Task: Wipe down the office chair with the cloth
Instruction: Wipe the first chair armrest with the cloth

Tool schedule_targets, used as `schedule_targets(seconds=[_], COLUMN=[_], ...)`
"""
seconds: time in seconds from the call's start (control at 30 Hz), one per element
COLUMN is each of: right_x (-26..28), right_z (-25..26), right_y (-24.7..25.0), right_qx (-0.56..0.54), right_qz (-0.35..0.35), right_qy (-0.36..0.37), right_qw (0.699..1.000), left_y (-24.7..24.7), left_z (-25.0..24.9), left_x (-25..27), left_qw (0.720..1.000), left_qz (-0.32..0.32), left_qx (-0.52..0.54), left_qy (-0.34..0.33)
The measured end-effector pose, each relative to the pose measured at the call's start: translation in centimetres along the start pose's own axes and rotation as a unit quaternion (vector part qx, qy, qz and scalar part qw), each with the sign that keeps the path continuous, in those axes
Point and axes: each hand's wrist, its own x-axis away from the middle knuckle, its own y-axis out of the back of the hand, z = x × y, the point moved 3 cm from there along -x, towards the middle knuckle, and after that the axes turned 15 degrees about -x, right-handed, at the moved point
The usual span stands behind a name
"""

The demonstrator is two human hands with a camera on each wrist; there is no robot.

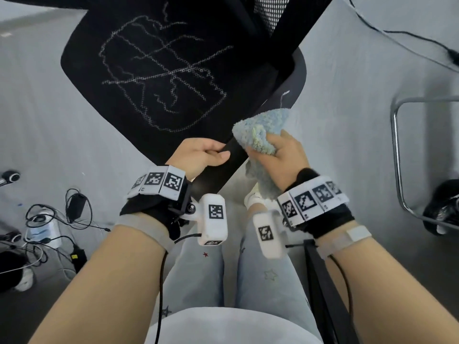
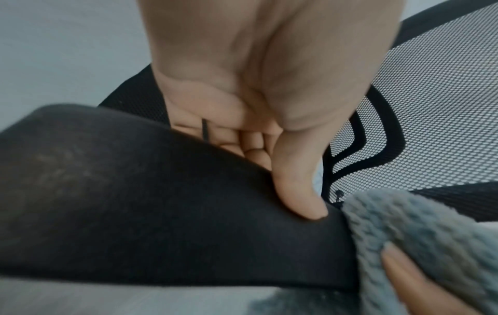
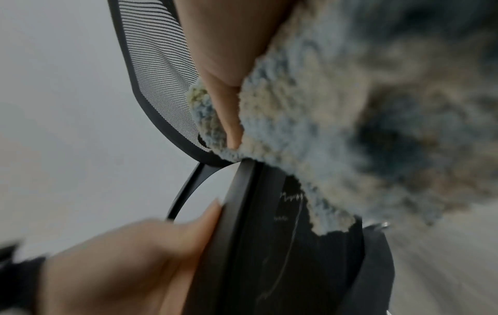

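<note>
A black office chair fills the top of the head view, its fabric seat (image 1: 159, 78) marked with pale chalky scribbles and its mesh back (image 1: 270, 13) at the top. My left hand (image 1: 201, 155) grips the near end of the black armrest (image 1: 223, 167), thumb on top. In the left wrist view the left thumb (image 2: 299, 187) presses on the armrest (image 2: 161, 208). My right hand (image 1: 280, 155) holds a bunched blue fluffy cloth (image 1: 263, 130) against the armrest's right side. The right wrist view shows the cloth (image 3: 310, 132) against the chair's edge (image 3: 242, 213).
Tangled cables and a power adapter (image 1: 74, 207) lie on the grey floor at the left. A chrome tube frame (image 1: 397, 150) stands at the right, with a cable (image 1: 409, 33) across the floor above it. My legs in pale trousers (image 1: 198, 274) are below the hands.
</note>
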Motion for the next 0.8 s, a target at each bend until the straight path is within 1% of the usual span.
schedule_targets(seconds=[0.03,0.07,0.13,0.17,0.2,0.23,0.3,0.4,0.43,0.5,0.57,0.6,0.7,0.73,0.8], right_x=[-1.0,-2.2,-4.6,-5.5,-6.2,-6.3,-5.6,-1.9,-0.6,0.2,-0.8,-1.9,-5.5,-6.2,-6.4], right_z=[-0.1,0.0,0.6,0.9,1.0,1.1,0.7,-0.4,-0.5,-0.5,0.0,0.2,0.7,1.0,1.5], right_y=[0.8,1.9,4.6,5.8,6.5,6.7,5.7,2.3,1.4,0.8,1.7,2.6,5.7,6.3,6.5], right_qx=[0.000,-0.026,-0.093,-0.112,-0.119,-0.118,-0.087,-0.044,-0.044,-0.052,-0.012,-0.012,-0.061,-0.068,-0.074], right_qz=[-0.008,-0.037,-0.124,-0.157,-0.174,-0.175,-0.139,-0.030,-0.005,0.006,0.016,0.006,-0.100,-0.121,-0.132], right_qy=[-0.013,-0.031,-0.060,-0.057,-0.051,-0.047,-0.049,-0.051,-0.045,-0.025,-0.006,-0.013,-0.045,-0.042,-0.039], right_qw=[1.000,0.999,0.986,0.980,0.976,0.976,0.985,0.997,0.998,0.998,1.000,1.000,0.992,0.989,0.988], left_y=[0.1,0.2,0.1,0.1,0.0,0.0,0.0,0.2,0.3,0.4,0.4,0.3,0.6,0.8,0.9], left_z=[0.0,-0.1,-0.3,-0.3,-0.3,-0.3,-0.3,0.0,0.2,0.7,1.3,1.5,3.0,3.7,4.9], left_x=[0.2,0.3,0.5,0.6,0.6,0.6,0.5,0.5,0.5,0.6,0.6,0.6,0.7,0.8,1.2], left_qw=[1.000,1.000,1.000,1.000,1.000,1.000,1.000,0.999,0.999,0.998,0.997,0.996,0.997,0.997,0.997], left_qz=[0.007,0.010,0.008,0.006,0.004,0.002,0.001,-0.001,-0.006,-0.007,-0.003,-0.005,-0.017,-0.019,-0.023], left_qx=[0.002,0.004,0.013,0.017,0.018,0.019,0.029,0.033,0.034,0.051,0.071,0.076,0.066,0.056,0.054], left_qy=[0.005,0.007,0.007,0.007,0.007,0.007,0.010,0.014,0.015,0.023,0.033,0.037,0.039,0.041,0.044])
